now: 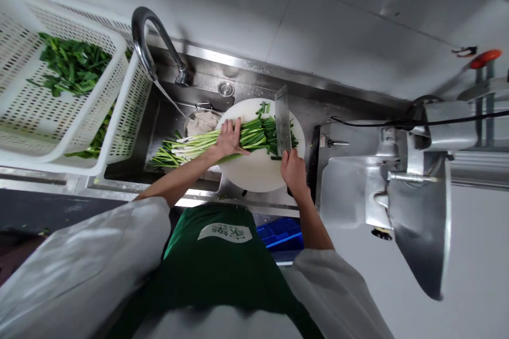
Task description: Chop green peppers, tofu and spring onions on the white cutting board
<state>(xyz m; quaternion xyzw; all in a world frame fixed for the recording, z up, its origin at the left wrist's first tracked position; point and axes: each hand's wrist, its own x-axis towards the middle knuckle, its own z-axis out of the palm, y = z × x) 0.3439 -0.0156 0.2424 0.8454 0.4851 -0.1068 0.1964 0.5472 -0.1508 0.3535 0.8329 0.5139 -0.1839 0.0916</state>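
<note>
A bundle of green onions (202,144), pale at the stems and dark green at the leaf ends, lies across a round white cutting board (260,176). Its stem ends reach left over the sink. My left hand (229,140) presses on the bundle with its fingers over the top and the thumb on the near side. In my right hand (294,169) is the handle of a cleaver (282,122), whose broad blade stands at the leaf ends. Cut green pieces (263,108) lie beside the blade on the board.
Left of the sink (159,116) stand white perforated baskets (115,47) with cut greens (73,66). Water runs from a curved faucet (157,26). A bowl holds a pale cloth-like mass (202,123). To the right stands a metal slicer (417,212) with a black cable (366,125).
</note>
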